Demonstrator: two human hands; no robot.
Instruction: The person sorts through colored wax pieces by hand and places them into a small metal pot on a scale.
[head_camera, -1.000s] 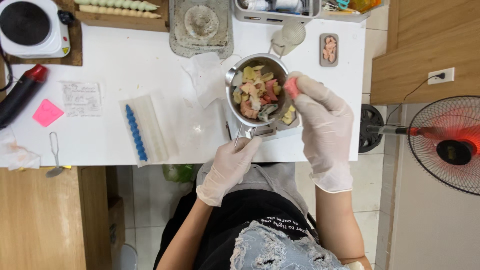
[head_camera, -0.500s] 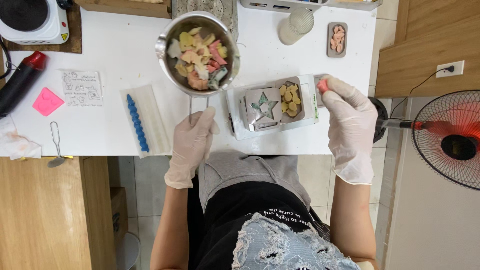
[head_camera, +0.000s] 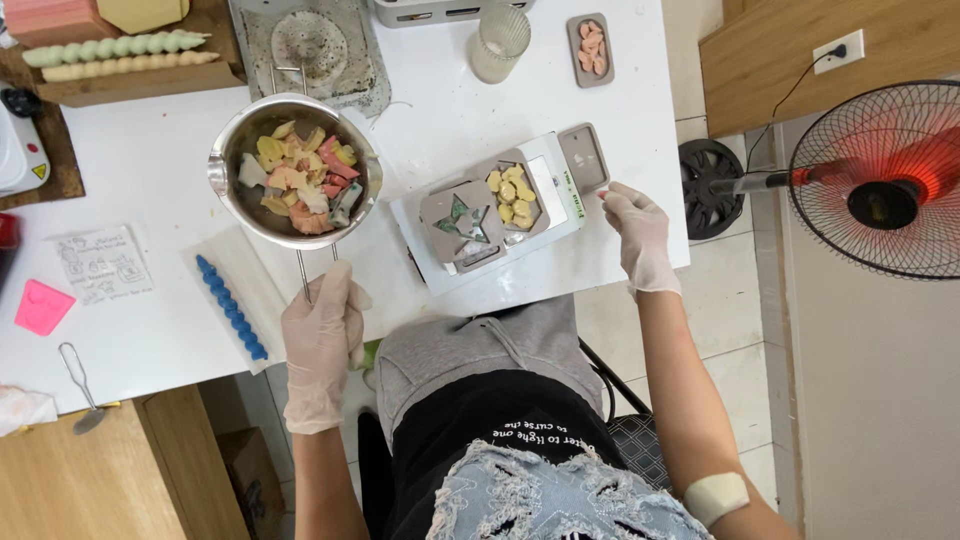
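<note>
Your left hand (head_camera: 320, 340) is closed around the thin wire handle of the steel pot (head_camera: 295, 170), gripping it well back from the bowl, which keeps your glove away from the metal wall and lets you hold the pot level over the white counter (head_camera: 150, 190). The pot sits left of centre, and inside it lie loose wax chunks (head_camera: 300, 180) in yellow, pink, white and grey-green, piled rather than spread. Your right hand (head_camera: 635, 235) rests at the right edge of the counter with the fingers loosely curled, the fingertips touching or just beside the near right corner of the small digital scale (head_camera: 500, 215); whether it presses anything I cannot tell. On the scale sits a grey mould tray (head_camera: 485, 205) with a star-shaped cavity holding a greenish piece and a second cavity filled with yellow bits, so the tray's contents are placed where they can be weighed. Just left of your left hand lies a blue beaded candle (head_camera: 230, 305) on a clear sheet, apart from the pot. Farther off, beyond the pot, a round grey mould (head_camera: 310, 45) lies flat, a glass jar (head_camera: 500, 40) stands upright, and a small grey tray of pink pieces (head_camera: 590, 45) sits to its right. A floor fan (head_camera: 880, 180) stands well apart on the right.
</note>
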